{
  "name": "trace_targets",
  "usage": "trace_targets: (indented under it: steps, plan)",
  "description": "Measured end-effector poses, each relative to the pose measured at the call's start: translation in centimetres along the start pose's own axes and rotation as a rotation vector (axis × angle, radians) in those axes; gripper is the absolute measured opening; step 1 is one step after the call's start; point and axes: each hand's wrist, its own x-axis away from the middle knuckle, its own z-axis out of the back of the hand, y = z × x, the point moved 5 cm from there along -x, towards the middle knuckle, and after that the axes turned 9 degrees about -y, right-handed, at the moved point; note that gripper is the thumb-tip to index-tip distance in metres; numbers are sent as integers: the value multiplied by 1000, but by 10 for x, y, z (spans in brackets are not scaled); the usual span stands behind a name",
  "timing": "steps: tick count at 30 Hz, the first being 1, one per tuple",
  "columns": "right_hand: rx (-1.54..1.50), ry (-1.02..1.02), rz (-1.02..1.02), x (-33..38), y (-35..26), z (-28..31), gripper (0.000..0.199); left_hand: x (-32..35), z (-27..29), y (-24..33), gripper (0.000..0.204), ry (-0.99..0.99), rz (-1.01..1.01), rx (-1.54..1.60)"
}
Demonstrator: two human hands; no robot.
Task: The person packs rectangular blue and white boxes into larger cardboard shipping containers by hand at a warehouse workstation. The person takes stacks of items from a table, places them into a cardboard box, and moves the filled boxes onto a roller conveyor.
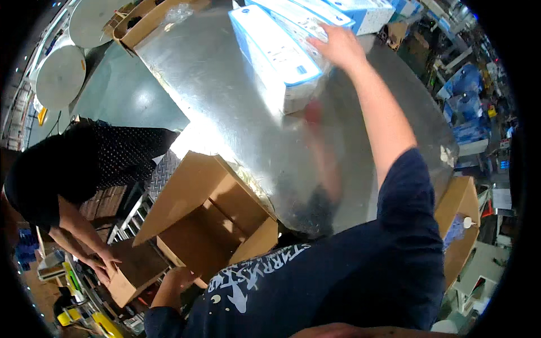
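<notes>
My right hand (338,45) reaches far across the shiny metal table (236,112) and grips the end of a long blue and white box (276,53), which tilts above the table top. More boxes of the same kind (360,12) lie just behind it. My left hand (181,276) is low at the near table edge, holding the bottom corner of an open, empty brown cardboard carton (208,225); its fingers are partly hidden under the carton.
A co-worker in a black dotted top (84,163) bends at the left, both hands on a small cardboard box (132,273). Another open carton (146,22) sits at the table's far left, a brown carton (459,208) at the right. Round white tabletops (59,76) stand beyond.
</notes>
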Motion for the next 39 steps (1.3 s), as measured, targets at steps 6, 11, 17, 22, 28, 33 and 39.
trace_targets:
  steps: [6,11,17,22,28,33,39]
  plan:
    - [-78,-325,-76,-59,-2,-14,55,21,85,27,40,631,-376,371]
    - [208,-297,-119,-107,60,-39,63,84,188,114,36,529,-823,561]
    - [-69,-366,-146,-97,32,-44,70,124,340,218,61,950,-1201,571]
    - [90,-435,-11,14,-6,-8,71,135,364,240,65,628,-1275,1029]
    - [-1127,-755,-333,151,46,-22,75,123,276,208,66,302,-1292,1034]
    - [-1507,-591,-200,191,21,-20,82,122,258,217,68,157,-1384,1116]
    - [-1398,-359,-5,225,-14,51,79,168,244,179,87,471,-1574,817]
